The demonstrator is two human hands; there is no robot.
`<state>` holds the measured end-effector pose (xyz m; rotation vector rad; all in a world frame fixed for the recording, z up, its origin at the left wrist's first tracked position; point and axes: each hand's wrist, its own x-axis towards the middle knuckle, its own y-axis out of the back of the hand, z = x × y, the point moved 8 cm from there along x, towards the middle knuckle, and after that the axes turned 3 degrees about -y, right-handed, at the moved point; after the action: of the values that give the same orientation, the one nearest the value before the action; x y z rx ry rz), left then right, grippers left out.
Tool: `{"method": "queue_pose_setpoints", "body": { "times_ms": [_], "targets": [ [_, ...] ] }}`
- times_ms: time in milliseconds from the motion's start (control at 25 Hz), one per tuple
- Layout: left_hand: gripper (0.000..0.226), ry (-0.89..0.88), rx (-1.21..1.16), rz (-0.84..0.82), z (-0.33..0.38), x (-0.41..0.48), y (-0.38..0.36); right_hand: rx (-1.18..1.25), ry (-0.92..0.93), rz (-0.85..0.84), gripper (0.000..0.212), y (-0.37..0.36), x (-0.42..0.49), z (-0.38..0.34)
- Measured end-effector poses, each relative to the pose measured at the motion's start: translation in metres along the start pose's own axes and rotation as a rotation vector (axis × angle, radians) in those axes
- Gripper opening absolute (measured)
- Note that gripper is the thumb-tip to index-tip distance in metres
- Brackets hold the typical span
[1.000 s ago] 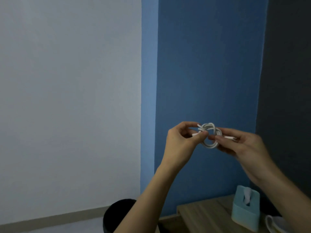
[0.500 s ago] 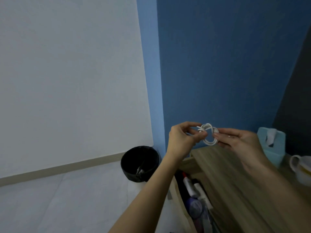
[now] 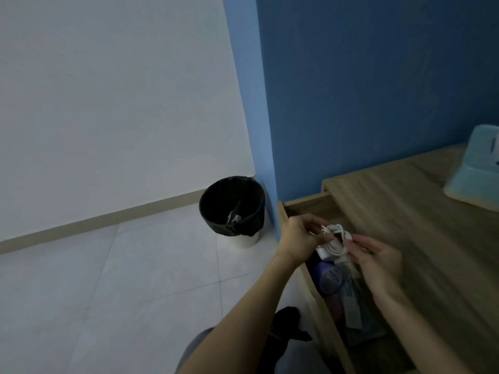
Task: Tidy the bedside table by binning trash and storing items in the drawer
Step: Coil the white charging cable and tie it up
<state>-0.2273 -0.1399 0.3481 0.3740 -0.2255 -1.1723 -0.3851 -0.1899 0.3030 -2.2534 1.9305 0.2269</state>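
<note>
The coiled white cable [image 3: 336, 240] is held above the open drawer [image 3: 313, 290], pinched at 9 o'clock by the left hand [image 3: 298, 238] and at 3 o'clock by the right hand [image 3: 378, 256]. Risk: uneven release could uncoil it or snag it on the bench [image 3: 421, 225] edge.

Both hands hold a coiled white cable [image 3: 335, 240] over the open drawer [image 3: 334, 306] of the wooden table [image 3: 421, 225]. The left hand [image 3: 299, 238] pinches one side, the right hand [image 3: 378, 259] the other. Blurred items lie in the drawer below. A black-lined bin [image 3: 232, 207] stands on the floor by the blue wall; a pale tissue box [image 3: 478, 171] sits on the table.
</note>
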Motion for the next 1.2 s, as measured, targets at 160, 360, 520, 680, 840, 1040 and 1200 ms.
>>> {"method": "queue_pose_setpoints", "body": {
  "times_ms": [160, 360, 520, 680, 840, 1040, 1200],
  "targets": [
    [0.025, 0.054, 0.085, -0.027, -0.038, 0.007, -0.011, -0.118, -0.011, 0.051, 0.019, -0.008, 0.008, 0.038],
    [0.028, 0.097, 0.293, -0.078, -0.087, 0.012, -0.036, -0.189, -0.086, 0.066, 0.014, -0.017, 0.029, 0.084],
    [0.043, -0.056, 0.486, -0.032, -0.089, -0.001, -0.047, -0.224, -0.109, 0.07, 0.019, -0.016, 0.046, 0.101],
    [0.053, -0.148, 0.46, 0.164, -0.092, -0.009, -0.043, -0.213, -0.182, 0.085, 0.022, -0.007, 0.051, 0.128],
    [0.065, -0.069, 0.385, 0.192, -0.094, -0.007, -0.039, -0.263, -0.204, 0.089, 0.017, -0.001, 0.049, 0.148],
    [0.061, -0.082, 0.369, 0.205, -0.095, -0.009, -0.037, -0.327, -0.168, 0.102, 0.013, -0.002, 0.047, 0.153],
    [0.056, -0.101, 0.391, 0.219, -0.093, -0.009, -0.037, -0.427, -0.097, 0.101, 0.014, -0.005, 0.037, 0.135]
  ]
}}
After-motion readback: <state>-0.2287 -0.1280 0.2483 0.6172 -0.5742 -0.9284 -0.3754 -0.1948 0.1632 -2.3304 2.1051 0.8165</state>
